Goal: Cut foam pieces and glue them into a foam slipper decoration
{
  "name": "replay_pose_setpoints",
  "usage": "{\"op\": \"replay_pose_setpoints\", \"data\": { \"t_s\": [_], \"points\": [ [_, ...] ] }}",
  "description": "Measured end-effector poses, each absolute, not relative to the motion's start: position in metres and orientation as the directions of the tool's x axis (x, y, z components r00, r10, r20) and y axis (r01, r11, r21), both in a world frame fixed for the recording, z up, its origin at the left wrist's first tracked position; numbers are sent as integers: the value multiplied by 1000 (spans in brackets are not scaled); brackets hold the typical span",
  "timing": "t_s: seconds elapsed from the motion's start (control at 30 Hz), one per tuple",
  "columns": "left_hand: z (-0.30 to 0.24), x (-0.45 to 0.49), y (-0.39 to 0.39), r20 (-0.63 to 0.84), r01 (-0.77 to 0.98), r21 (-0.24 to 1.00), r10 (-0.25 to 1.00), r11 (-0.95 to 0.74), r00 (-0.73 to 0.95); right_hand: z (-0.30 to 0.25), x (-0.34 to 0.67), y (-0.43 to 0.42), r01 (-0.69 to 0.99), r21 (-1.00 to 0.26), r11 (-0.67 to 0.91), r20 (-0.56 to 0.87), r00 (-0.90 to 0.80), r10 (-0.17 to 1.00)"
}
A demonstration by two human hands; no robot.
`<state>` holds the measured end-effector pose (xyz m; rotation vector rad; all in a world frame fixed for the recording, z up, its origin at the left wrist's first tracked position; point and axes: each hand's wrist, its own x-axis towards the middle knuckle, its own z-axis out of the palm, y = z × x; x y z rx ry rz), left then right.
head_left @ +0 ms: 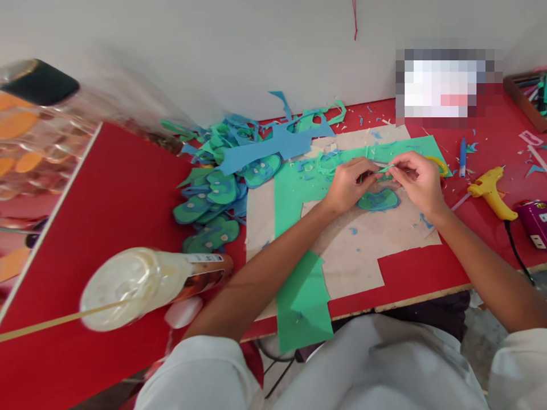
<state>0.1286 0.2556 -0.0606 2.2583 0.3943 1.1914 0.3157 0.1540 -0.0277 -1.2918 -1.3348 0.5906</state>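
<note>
Over the work area, my left hand (351, 181) and my right hand (419, 180) pinch a small strip of green foam (385, 169) between their fingertips. Just below the fingers, a green foam cutout with a blue edge (378, 200) lies flat on a beige sheet (354, 262). A yellow scissors handle (440, 165) shows behind my right hand; the rest of the tool is mostly hidden. Left of my hands, several green and blue slipper-shaped cutouts (213, 233) are piled up. A large green foam sheet (294, 205) lies partly under the beige one.
Blue and green offcuts (273, 142) heap against the wall. To the right are a yellow glue gun (491, 191), a blue marker (463, 156) and a purple power box (536, 222). An open plastic jar (128, 287) with a stick in it stands at the left.
</note>
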Motion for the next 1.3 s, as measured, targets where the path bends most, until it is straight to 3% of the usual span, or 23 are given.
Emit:
{"op": "replay_pose_setpoints", "data": {
  "t_s": [0.23,0.53,1.3],
  "points": [
    [-62,128,254,608,38,659,562,-751,561,-29,315,154,317,-909,272,357,253,899],
    [-60,130,253,691,-46,597,484,-801,537,-27,316,153,339,-898,279,364,219,905],
    [-57,130,254,742,-51,552,463,-832,485,-23,319,152,223,-940,258,296,156,943]
  ]
}}
